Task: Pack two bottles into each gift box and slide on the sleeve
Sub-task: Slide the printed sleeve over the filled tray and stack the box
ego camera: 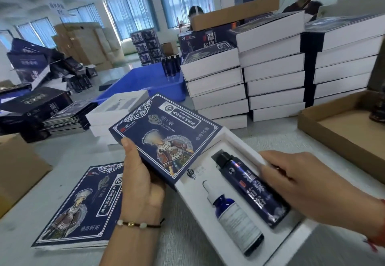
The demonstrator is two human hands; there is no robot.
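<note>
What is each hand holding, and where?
Left hand grips the blue sleeve by its near corner. Right hand holds the white gift box's right edge.

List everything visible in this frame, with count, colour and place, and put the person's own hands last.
Gift box: one, white, open, bottom right.
Tall bottle: one, dark blue, black cap, in the box's right slot.
Dropper bottle: one, blue, white label, in the left slot.
Sleeve: one, navy with printed figure, held above the box's far end.
Flat sleeves: small pile, navy, bottom left.
Stacked boxes: many, white, several sleeved in navy, behind.
Blue bin: one, centre back.
Cardboard tray: one, brown, right.
Other workers: two, background; faces not described.
Left hand: grips the sleeve.
Right hand: rests on the tall bottle.
</note>
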